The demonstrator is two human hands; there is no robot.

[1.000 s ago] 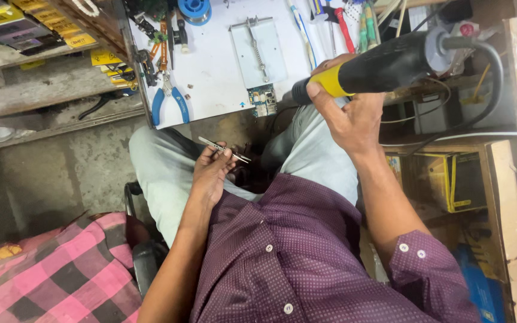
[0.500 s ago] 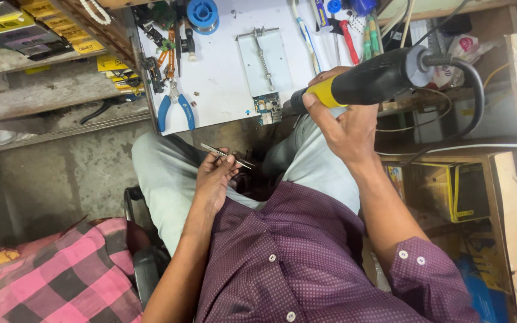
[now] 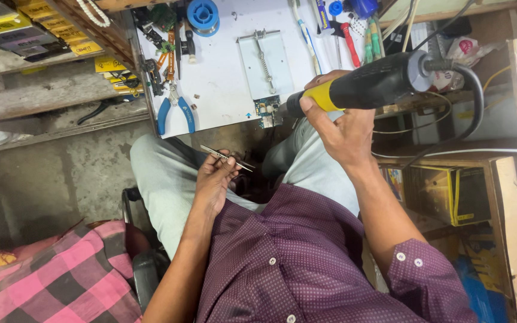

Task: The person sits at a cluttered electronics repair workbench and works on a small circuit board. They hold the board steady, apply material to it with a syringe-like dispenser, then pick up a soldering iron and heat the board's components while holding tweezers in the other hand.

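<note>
The right hand (image 3: 345,128) grips a hot-air gun (image 3: 369,90), nozzle aimed left at a circuit board (image 3: 268,112) on the white tabletop (image 3: 222,72). The left hand (image 3: 213,179) pinches tweezers (image 3: 227,158) over the lap, farther off.

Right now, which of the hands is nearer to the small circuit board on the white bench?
Right. The right hand, gripping the heat gun, sits just beside the circuit board. The left hand holds tweezers lower down over the lap.
</note>
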